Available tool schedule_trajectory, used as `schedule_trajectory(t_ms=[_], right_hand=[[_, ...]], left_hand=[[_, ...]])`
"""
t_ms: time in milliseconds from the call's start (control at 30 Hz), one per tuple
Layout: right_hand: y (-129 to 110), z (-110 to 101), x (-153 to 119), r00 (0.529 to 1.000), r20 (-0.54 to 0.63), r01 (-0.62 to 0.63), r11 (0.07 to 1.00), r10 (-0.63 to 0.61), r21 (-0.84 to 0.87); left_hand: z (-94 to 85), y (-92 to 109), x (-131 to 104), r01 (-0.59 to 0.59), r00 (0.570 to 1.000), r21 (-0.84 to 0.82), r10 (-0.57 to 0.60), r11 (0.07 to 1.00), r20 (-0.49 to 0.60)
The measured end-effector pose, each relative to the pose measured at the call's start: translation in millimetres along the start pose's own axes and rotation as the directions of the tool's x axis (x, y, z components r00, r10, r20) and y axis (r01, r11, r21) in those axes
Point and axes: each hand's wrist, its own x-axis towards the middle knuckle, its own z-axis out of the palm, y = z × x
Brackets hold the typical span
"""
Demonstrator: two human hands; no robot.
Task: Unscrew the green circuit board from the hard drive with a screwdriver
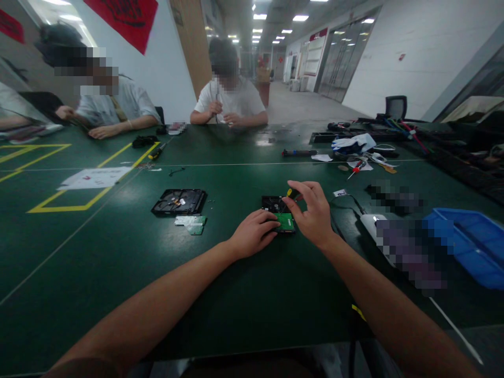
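Note:
My left hand point(254, 233) grips the near left side of a hard drive point(271, 203), holding it against the table, its fingers over the edge of the green circuit board point(286, 222). In my right hand point(315, 216) is a screwdriver point(292, 192) with a yellow and black handle, pinched between thumb and fingers above the drive. Its tip is too small to make out. To the left lies a second hard drive point(179, 202), black side up. Just in front of that one is a loose circuit board point(191, 224), and tiny screws point(211, 201) lie beside it.
A blue tray point(472, 241) stands at the right, near a blurred-out item on a white device point(372, 223). Gloves point(352, 143), a red screwdriver point(357, 168) and cables lie at the back right. Two people sit across the green table point(118, 294); a white paper point(94, 178) lies left.

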Motion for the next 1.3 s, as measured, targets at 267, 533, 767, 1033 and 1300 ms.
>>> schedule_trajectory(t_ms=[267, 533, 767, 1033, 1300], right_hand=[[1.8, 1.5, -1.5, 0.997, 0.074, 0.013, 0.995, -0.021, 0.097], [-1.1, 0.2, -0.1, 0.999, 0.032, 0.036, 0.999, -0.036, 0.000], [3.6, 0.6, -1.0, 0.997, 0.067, 0.020, 0.999, -0.023, 0.048], [3.7, 2.1, -1.7, 0.999, 0.046, 0.009, 0.998, -0.012, 0.059], [0.6, -0.1, -0.7, 1.000, 0.012, 0.015, 1.000, -0.015, 0.027]], left_hand=[[-0.4, 1.3, 0.4, 0.008, 1.000, -0.002, -0.008, 1.000, 0.002], [-0.8, 1.0, 0.2, 0.006, 1.000, 0.005, -0.006, 1.000, -0.001], [-1.5, 1.0, 0.4, 0.005, 1.000, 0.004, -0.005, 1.000, 0.004], [-1.5, 0.5, 0.2, 0.014, 1.000, 0.006, -0.014, 1.000, 0.017], [-1.6, 1.3, 0.7, 0.016, 1.000, -0.003, -0.016, 1.000, 0.009]])
